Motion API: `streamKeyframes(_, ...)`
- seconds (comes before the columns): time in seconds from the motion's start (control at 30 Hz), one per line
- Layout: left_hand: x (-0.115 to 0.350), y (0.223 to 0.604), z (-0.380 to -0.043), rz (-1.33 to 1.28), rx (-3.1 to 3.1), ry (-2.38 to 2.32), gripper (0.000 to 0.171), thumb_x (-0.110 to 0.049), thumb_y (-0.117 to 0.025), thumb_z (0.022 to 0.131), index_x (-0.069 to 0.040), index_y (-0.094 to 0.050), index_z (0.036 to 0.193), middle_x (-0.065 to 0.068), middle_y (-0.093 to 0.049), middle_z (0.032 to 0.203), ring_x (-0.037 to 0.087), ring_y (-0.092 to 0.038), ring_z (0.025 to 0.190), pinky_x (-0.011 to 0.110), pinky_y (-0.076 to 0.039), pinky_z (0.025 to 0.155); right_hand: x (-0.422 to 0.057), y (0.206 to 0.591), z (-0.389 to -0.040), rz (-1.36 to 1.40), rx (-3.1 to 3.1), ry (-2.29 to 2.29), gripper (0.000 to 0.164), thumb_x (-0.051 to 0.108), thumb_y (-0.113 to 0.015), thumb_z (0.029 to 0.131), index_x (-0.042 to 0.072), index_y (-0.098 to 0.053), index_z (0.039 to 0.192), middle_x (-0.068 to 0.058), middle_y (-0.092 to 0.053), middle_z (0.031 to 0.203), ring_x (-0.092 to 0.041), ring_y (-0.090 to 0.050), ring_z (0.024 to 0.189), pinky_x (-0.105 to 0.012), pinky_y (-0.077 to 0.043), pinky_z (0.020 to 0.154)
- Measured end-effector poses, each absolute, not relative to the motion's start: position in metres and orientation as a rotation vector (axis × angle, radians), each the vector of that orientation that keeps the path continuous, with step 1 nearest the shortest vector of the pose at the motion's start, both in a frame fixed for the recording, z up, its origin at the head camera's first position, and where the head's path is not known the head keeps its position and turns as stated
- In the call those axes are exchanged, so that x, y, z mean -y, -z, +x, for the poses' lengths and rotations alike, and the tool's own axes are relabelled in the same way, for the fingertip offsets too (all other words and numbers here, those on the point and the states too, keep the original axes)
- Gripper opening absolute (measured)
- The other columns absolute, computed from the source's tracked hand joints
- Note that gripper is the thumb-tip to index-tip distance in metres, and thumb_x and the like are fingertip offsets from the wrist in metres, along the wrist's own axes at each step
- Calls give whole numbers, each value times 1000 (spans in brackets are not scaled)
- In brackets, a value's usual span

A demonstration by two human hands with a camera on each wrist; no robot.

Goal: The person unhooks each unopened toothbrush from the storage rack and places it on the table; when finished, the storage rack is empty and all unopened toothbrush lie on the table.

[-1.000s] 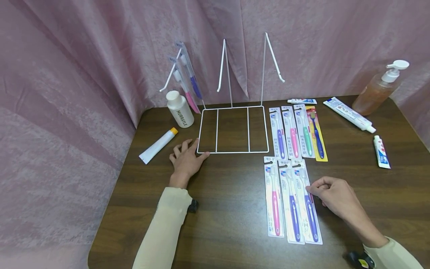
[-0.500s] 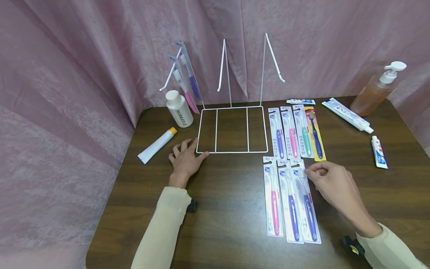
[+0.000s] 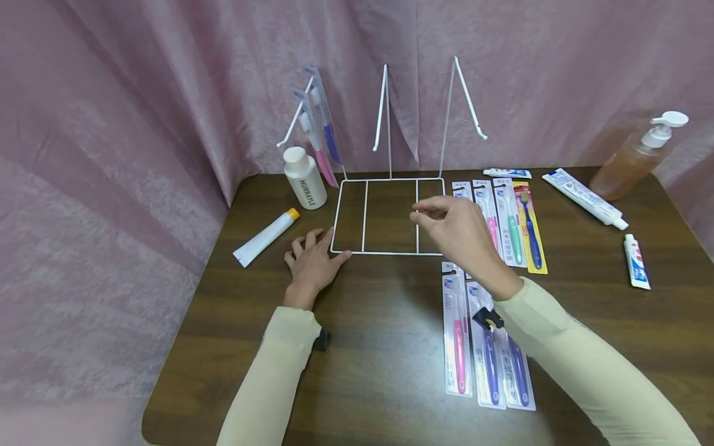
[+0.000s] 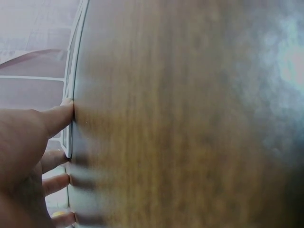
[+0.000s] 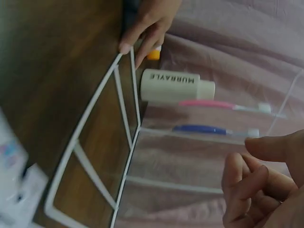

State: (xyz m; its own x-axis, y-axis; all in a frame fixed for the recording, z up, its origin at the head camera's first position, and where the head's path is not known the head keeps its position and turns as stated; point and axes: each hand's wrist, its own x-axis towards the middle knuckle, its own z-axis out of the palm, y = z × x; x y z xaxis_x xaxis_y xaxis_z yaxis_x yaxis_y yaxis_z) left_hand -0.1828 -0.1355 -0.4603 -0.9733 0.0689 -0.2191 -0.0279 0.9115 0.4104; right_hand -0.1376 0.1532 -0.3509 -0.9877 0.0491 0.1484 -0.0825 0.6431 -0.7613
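My left hand lies with spread fingers on the table, thumb and index finger at the near left corner of a white wire rack. Above the rack's right half is my right hand, fingers partly curled; no object shows between thumb and fingertips in the right wrist view. Two packaged toothbrushes, one pink and one purple, hang from the rack's left hook. Three more packaged toothbrushes lie in a near row, partly under my right forearm. Behind them lies another row, including a green toothbrush.
A white MURRAYLE bottle and a yellow-capped tube stand and lie left of the rack. Toothpaste tubes and a pump bottle are at the right. The rack's middle hook and right hook are bare.
My right hand has left the rightmost toothbrush of the near row and moved left and away from me, over the rack. The left hand stays at the rack's corner.
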Motion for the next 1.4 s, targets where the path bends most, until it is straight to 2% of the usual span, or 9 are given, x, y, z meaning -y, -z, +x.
streamKeyframes(0.07,135,460,-183,22,-2838,-622,83,-59,-65,113,-25,-35,182,11,-27,188,49,-18,171,78,-14,135,-138,348,-152,69,2675,-1266,22,24,-81,105,11,-91,121,-12,-88,125,-29,-79,95,-41,-54,79)
streamKeyframes(0.17,134,459,-183,15,-2833,-617,83,-58,-66,113,-25,-34,182,11,-27,188,50,-18,171,79,-14,135,-117,345,-171,82,2649,-1258,22,27,-82,105,14,-91,121,-9,-87,130,-35,-81,105,-47,-57,82)
streamKeyframes(0.33,132,457,-182,8,-2839,-603,83,-58,-66,113,-25,-35,182,10,-28,188,50,-19,171,79,-15,135,-89,336,-197,50,2642,-1263,23,34,-83,105,22,-92,123,-7,-86,134,-28,-79,105,-43,-53,71)
streamKeyframes(0.5,132,462,-185,7,-2852,-620,82,-58,-67,112,-25,-37,181,10,-30,187,50,-19,171,80,-15,135,-69,327,-220,115,2613,-1262,26,31,-82,106,19,-90,128,-7,-88,126,-24,-74,89,-31,-44,64)
streamKeyframes(0.6,132,463,-186,8,-2854,-621,82,-57,-67,112,-25,-38,181,11,-30,187,50,-19,170,80,-16,134,-59,322,-232,139,2591,-1293,28,30,-82,107,17,-88,131,-8,-89,124,-25,-76,82,-29,-46,64)
streamKeyframes(0.77,135,464,-187,0,-2843,-623,82,-58,-68,112,-26,-37,181,10,-29,188,50,-18,171,79,-14,135,-42,317,-248,130,2563,-1345,33,33,-83,107,19,-86,136,-6,-84,140,-25,-85,116,-39,-62,87)
streamKeyframes(0.97,136,467,-188,-4,-2832,-635,82,-59,-69,111,-27,-38,181,10,-29,188,49,-19,170,80,-14,134,-28,318,-261,134,2537,-1414,35,34,-85,106,17,-86,137,-9,-80,146,-31,-77,132,-49,-63,100)
streamKeyframes(1.13,133,466,-187,-3,-2840,-634,81,-58,-69,111,-27,-40,180,10,-31,187,49,-21,169,79,-16,134,-23,324,-269,119,2516,-1443,35,30,-85,106,15,-85,137,-9,-81,144,-31,-76,135,-47,-64,96)
streamKeyframes(1.4,134,463,-186,-5,-2843,-619,82,-59,-69,111,-28,-39,181,8,-31,187,48,-20,169,78,-16,134,-16,325,-279,121,2468,-1462,29,29,-82,108,14,-88,132,-8,-82,143,-23,-82,117,-34,-58,76)
